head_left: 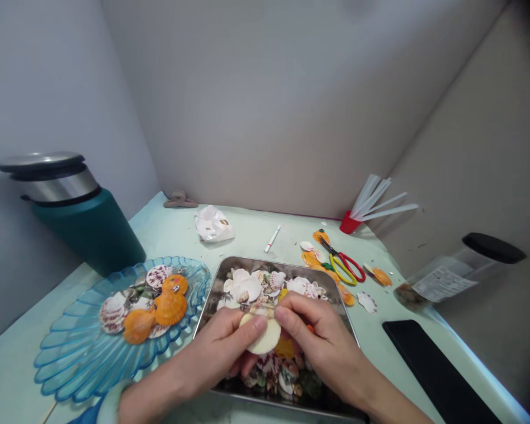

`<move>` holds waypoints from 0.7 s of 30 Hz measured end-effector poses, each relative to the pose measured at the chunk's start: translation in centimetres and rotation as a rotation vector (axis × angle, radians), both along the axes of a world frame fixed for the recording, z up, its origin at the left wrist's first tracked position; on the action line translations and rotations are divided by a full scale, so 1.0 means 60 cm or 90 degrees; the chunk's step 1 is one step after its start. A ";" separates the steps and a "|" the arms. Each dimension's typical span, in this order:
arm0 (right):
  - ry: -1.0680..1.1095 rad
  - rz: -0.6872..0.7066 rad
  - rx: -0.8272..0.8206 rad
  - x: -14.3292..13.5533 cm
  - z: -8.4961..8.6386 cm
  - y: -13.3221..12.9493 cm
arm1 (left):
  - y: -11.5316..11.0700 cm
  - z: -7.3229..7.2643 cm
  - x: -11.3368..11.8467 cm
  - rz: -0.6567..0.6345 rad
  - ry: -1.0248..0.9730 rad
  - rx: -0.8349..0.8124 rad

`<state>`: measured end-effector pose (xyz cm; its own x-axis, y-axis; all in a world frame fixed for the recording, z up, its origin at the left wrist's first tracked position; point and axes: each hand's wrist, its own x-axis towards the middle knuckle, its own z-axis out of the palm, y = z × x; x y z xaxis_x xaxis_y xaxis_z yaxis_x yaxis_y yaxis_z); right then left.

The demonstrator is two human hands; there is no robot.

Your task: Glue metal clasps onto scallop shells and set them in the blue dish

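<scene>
My left hand point(229, 338) grips a pale yellow scallop shell point(265, 338), the thumb lying across its upper part. Close by, my right hand point(315, 335) pinches at the shell's upper right edge; whatever sits between its fingertips is too small to make out. Both hands are over a metal tray point(236, 260) full of mixed shells, white, speckled and purple-striped, with some yellow and orange pieces. Part of the tray's contents is hidden beneath my hands.
Left stands a blue shell-shaped dish point(77, 347) holding orange and striped shells, with a teal bottle point(88, 229) behind. To the right are scissors point(347, 268), loose shells, a red cup point(350, 222) of glue sticks, a clear jar point(446, 280) and a black flat object point(437, 368).
</scene>
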<state>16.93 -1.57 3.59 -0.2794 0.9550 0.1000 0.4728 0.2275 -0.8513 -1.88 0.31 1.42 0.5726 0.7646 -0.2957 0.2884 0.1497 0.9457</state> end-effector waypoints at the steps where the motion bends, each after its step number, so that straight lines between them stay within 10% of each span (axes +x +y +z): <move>1: -0.014 0.000 0.008 0.001 0.001 0.000 | 0.000 0.001 0.000 -0.003 0.012 0.009; 21: 0.018 0.004 -0.006 0.000 -0.003 0.000 | 0.003 -0.011 -0.001 -0.015 0.016 0.030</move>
<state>16.90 -1.59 3.40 -0.2826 0.9541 0.0991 0.4466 0.2223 -0.8667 -1.93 0.48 0.75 0.5831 0.7646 -0.2744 0.3152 0.0984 0.9439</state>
